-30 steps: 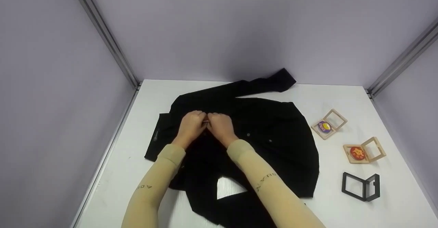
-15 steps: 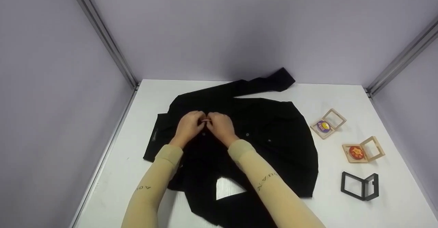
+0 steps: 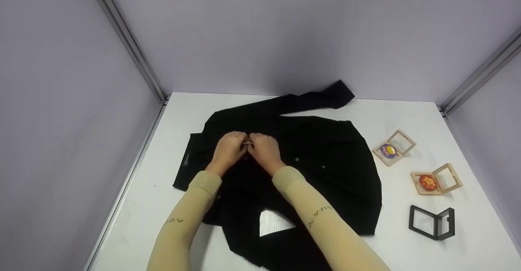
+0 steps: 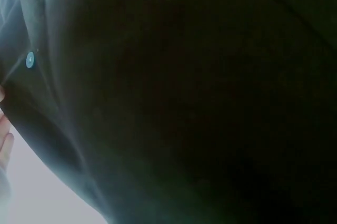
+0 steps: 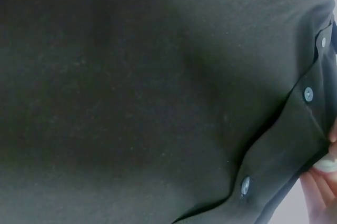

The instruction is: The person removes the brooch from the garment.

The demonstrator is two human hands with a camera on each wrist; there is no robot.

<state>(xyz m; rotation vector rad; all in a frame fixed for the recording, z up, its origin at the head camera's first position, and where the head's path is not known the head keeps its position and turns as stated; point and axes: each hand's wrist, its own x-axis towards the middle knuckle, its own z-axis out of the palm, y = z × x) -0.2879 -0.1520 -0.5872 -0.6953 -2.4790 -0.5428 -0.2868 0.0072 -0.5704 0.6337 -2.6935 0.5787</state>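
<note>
A black button-up shirt point(image 3: 325, 193) is spread on the table, its sleeves stretched out. My left hand point(image 3: 228, 149) and right hand point(image 3: 264, 151) meet over its front, knuckles up, both pinching the cloth. A small pale thing shows between the fingertips, too small to make out. In the left wrist view, fingertips point(image 4: 5, 148) show at the left edge beside a light button point(image 4: 30, 59). The right wrist view shows fingers point(image 5: 318, 190) gripping the placket's edge at the far right, near a button point(image 5: 308, 94). My hands hide whatever they work on.
On the right stand two open wooden frames, one with a purple and yellow disc point(image 3: 388, 151), the other with a red disc point(image 3: 427, 182). An open black frame point(image 3: 433, 223) is nearer. Grey panels surround the white table point(image 3: 134, 218) at the back and sides.
Both hands stay together at the same spot on the shirt, with only slight finger movement. The view shifts a little; the shirt and frames keep their places.
</note>
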